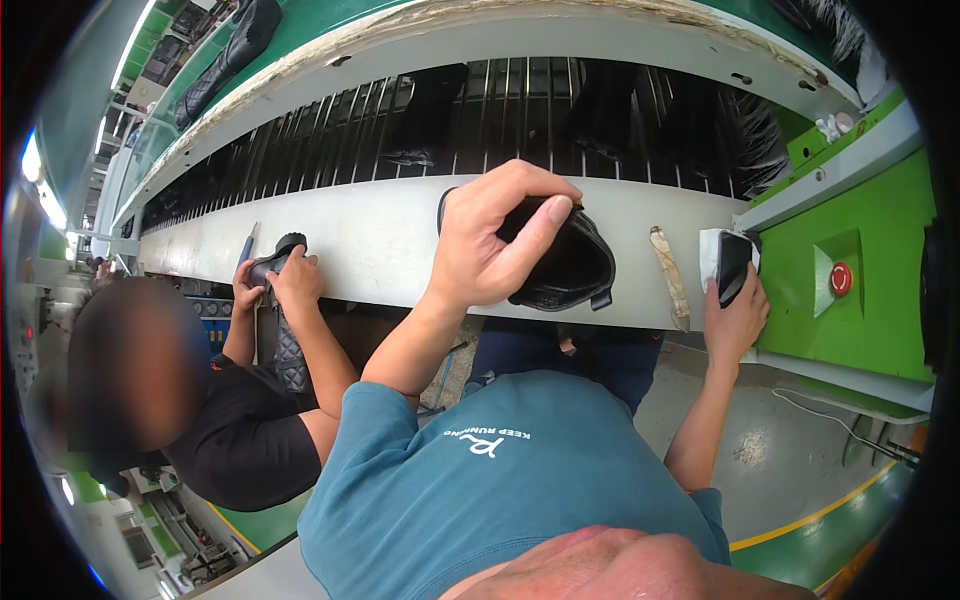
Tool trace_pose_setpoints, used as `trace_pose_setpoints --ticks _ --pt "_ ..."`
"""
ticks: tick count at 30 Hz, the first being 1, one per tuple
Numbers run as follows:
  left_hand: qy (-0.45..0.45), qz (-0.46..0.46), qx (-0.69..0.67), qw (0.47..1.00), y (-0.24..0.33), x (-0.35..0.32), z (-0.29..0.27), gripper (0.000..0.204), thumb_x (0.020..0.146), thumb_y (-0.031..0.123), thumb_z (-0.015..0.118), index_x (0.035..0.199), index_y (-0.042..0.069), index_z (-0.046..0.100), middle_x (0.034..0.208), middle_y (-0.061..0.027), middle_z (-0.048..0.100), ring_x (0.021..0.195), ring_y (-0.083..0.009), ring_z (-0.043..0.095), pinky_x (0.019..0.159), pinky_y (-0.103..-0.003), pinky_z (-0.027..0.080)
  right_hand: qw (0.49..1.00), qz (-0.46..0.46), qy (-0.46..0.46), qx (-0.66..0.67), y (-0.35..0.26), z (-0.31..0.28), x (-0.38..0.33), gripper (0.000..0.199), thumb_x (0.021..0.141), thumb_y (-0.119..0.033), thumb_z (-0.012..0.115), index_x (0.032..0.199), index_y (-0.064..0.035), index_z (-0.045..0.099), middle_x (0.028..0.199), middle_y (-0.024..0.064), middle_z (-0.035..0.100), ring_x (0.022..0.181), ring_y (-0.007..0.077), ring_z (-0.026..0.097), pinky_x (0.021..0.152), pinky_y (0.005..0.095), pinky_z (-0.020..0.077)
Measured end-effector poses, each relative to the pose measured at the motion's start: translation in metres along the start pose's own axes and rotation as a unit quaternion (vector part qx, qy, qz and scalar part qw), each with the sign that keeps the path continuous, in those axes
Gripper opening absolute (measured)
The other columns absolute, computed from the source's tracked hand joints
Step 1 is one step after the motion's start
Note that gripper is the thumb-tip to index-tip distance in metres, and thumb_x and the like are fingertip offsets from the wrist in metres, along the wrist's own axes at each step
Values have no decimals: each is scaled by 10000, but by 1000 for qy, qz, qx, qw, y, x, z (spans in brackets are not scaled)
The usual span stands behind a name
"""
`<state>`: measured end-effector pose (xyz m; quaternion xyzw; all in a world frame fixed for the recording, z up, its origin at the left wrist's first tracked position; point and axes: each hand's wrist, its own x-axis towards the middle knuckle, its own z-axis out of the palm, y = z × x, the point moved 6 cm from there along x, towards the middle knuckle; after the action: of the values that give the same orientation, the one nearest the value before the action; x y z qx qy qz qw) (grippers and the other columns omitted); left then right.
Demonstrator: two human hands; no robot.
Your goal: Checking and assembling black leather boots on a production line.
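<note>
My left hand is closed around the upper rim of a black leather boot shaft, fingers and thumb pinching its edge. The shaft's open top faces me above the white ledge, and its lower part is hidden. At the right end of the ledge, my right hand grips a dark, flat, phone-like object with rounded corners. A white cloth or paper shows behind that object. Between my hands lies a narrow tool wrapped in tan tape, touched by neither hand.
Beyond the white ledge runs a rack of metal rollers or bars with dark boots on it. A green machine panel with a red stop button stands at right. On my left, a co-worker handles a black boot near a blue-handled tool.
</note>
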<state>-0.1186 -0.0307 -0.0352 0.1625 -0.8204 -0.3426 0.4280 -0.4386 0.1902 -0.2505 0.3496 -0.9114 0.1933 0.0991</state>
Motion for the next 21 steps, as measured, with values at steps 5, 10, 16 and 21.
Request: trace_pose_setpoints --ticks 5,10,16,21 --pt "4 7 -27 1000 -7 -7 -2 138 940 17 776 1073 -12 791 1008 -146 803 892 -259 780 822 -337 601 1000 12 4 7 1 3 5 837 889 -384 894 1600 -91 564 1476 235 655 1353 468 595 1159 587 455" --pt "-18 -46 -79 996 -21 -17 0 263 895 83 744 1114 -61 764 1109 -196 803 1034 -300 760 980 -394 581 999 35 2 41 8 9 4 911 829 -386 949 1592 -73 560 1446 257 659 1350 483 593 1169 586 452" --pt "11 -60 -156 986 -29 -28 -1 227 919 45 716 1097 -96 715 1155 -271 772 1130 -373 762 1087 -462 567 997 45 22 51 -2 -2 0 999 827 -401 958 1636 -32 504 1504 267 638 1381 478 584 1178 563 461" --pt "4 -44 -158 986 -32 -33 -1 229 949 71 733 1108 -93 716 1166 -276 769 1135 -376 762 1083 -472 570 997 61 15 36 -9 -11 -1 948 836 -414 953 1590 0 552 1531 251 630 1421 462 566 1195 551 461"
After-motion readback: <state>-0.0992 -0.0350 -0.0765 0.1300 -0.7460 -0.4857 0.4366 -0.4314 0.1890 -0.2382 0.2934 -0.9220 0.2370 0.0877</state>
